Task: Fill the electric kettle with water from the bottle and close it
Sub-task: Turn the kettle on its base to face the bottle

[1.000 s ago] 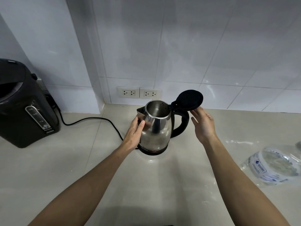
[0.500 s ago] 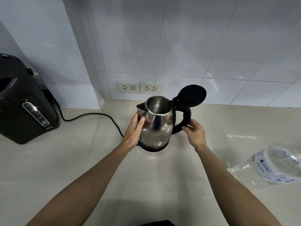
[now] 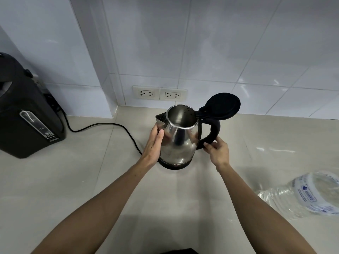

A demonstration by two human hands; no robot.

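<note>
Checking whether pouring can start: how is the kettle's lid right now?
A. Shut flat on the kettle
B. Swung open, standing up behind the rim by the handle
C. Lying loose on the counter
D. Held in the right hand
B: the black lid stands hinged open above the handle, leaving the kettle mouth uncovered.

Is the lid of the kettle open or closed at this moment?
Open. The black lid stands swung back on its hinge above the handle, and the bare steel inside of the kettle shows through its mouth.

Bright even light, tile glare, wide-angle bending at edges.
</note>
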